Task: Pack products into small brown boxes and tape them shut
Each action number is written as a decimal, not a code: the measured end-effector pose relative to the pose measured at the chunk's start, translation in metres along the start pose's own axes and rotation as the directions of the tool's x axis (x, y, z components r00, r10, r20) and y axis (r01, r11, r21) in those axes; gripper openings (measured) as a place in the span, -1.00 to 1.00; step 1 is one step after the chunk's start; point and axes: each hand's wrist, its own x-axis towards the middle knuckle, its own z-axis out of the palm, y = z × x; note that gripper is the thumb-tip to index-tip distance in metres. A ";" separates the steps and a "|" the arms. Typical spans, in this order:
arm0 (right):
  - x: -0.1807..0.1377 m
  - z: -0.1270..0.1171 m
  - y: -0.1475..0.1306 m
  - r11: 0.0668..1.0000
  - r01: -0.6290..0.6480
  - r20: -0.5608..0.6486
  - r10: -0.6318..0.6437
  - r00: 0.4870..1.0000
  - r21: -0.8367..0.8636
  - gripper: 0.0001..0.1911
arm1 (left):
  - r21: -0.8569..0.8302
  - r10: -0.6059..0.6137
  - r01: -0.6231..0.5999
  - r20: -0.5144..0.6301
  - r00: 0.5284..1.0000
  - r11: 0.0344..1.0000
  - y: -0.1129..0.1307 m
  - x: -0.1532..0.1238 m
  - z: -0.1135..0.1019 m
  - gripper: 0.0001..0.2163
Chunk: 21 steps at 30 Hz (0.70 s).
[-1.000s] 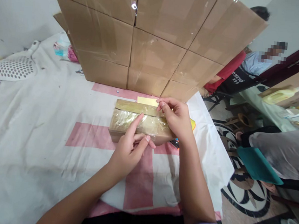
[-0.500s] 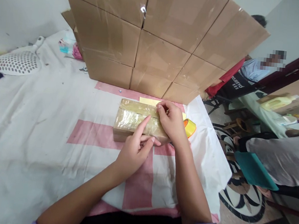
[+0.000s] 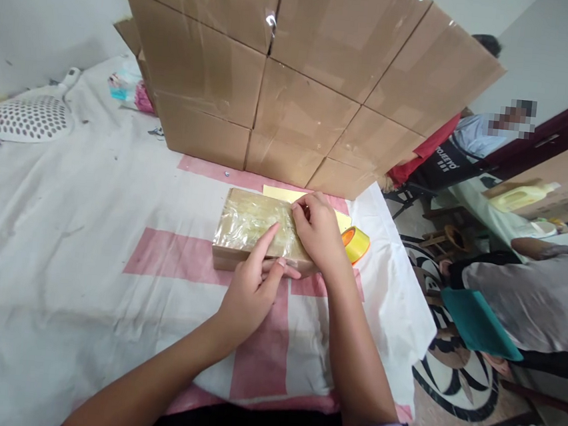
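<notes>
A small cardboard box [image 3: 245, 226], its top covered in shiny clear tape, lies on a white and pink sheet [image 3: 84, 254]. My left hand [image 3: 251, 290] rests at the box's near edge, index finger stretched flat on the taped top, thumb against the side. My right hand [image 3: 315, 233] lies over the box's right end with fingers curled and pressing down on the tape. A yellow tape roll [image 3: 356, 243] sits just right of my right hand. A yellow paper [image 3: 278, 192] pokes out behind the box.
A tall stack of cardboard cartons [image 3: 287, 73] stands right behind the small box. A white perforated scoop [image 3: 24, 118] lies far left. At right, past the sheet's edge, people sit near a patterned floor [image 3: 448, 383] and a teal folder [image 3: 479, 322].
My right hand has slid from the box's far edge down onto its top, flattening the tape. The left hand has stayed at the near edge. The view has shifted slightly.
</notes>
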 end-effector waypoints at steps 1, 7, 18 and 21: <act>0.000 0.001 0.000 1.000 -0.003 0.001 0.003 1.000 -0.002 -0.82 | 0.014 0.006 -0.006 -0.006 1.000 1.000 0.001 0.000 0.000 -0.43; 0.001 0.004 0.006 0.999 -0.026 -0.011 0.026 1.000 -0.031 -0.83 | 0.053 0.003 -0.002 -0.019 1.000 0.999 0.002 -0.003 -0.004 -0.43; 0.001 0.004 0.006 0.999 -0.020 -0.022 0.019 1.000 -0.033 -0.83 | -0.055 0.035 -0.037 -0.028 0.999 0.998 0.010 0.001 -0.009 -0.50; 0.001 0.004 0.007 1.000 -0.014 -0.038 0.013 0.999 -0.028 -0.82 | -0.046 0.044 -0.046 -0.044 0.998 0.998 0.013 0.003 -0.012 -0.49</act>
